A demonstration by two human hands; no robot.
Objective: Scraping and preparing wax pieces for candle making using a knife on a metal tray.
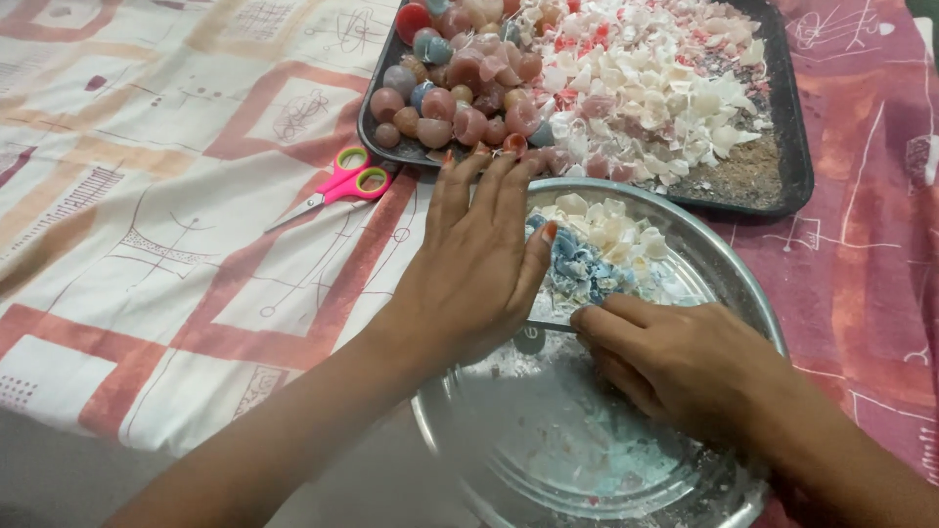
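My left hand [477, 264] lies flat with fingers spread over the left rim of a round steel plate [729, 279], its fingertips near a heap of blue and white chips [602, 249] inside the plate. My right hand [675, 357] rests in the plate with its fingers curled around a thin dark blade or stick [548, 326] that points left under my left palm. White and pale-blue powder is smeared over the plate's bottom [577, 440].
A dark rectangular tray [794, 147] behind the plate holds pink, red and blue round pieces [455, 93] on the left and a pile of white and pink shards [650, 88] on the right. Pink-handled scissors [337, 186] lie on the patterned cloth [147, 196] to the left.
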